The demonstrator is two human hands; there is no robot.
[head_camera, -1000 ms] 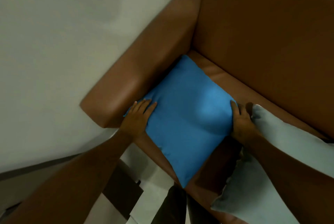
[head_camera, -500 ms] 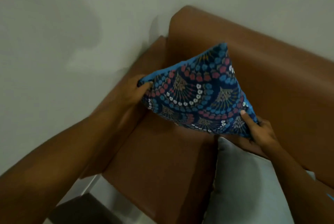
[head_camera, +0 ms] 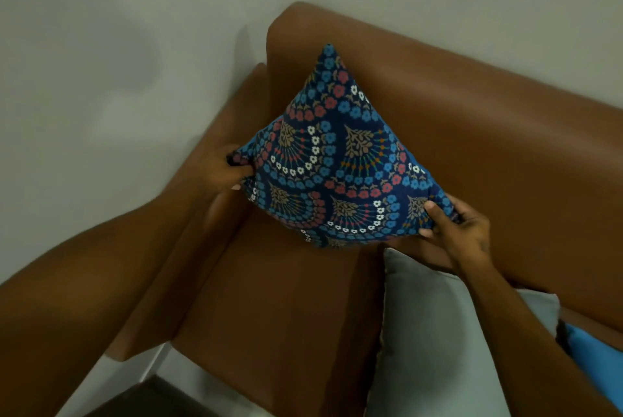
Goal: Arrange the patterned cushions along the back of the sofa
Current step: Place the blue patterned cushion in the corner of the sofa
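A dark blue patterned cushion (head_camera: 340,160) with red, blue and white flowers stands on one corner against the brown sofa's backrest (head_camera: 488,133), in the sofa's left corner. My left hand (head_camera: 219,169) pinches its left corner beside the armrest. My right hand (head_camera: 458,231) grips its right corner. A plain grey cushion (head_camera: 428,332) lies on the seat below my right forearm, which hides part of it.
The sofa armrest (head_camera: 232,133) runs along the left, close to a pale wall (head_camera: 118,62). A bright blue cushion (head_camera: 596,352) peeks in at the right edge. The bare brown seat (head_camera: 279,308) lies in front of the patterned cushion.
A second ago the cushion lay flat, plain blue side up. I have lifted and turned it pattern side out, and it now stands more upright against the backrest.
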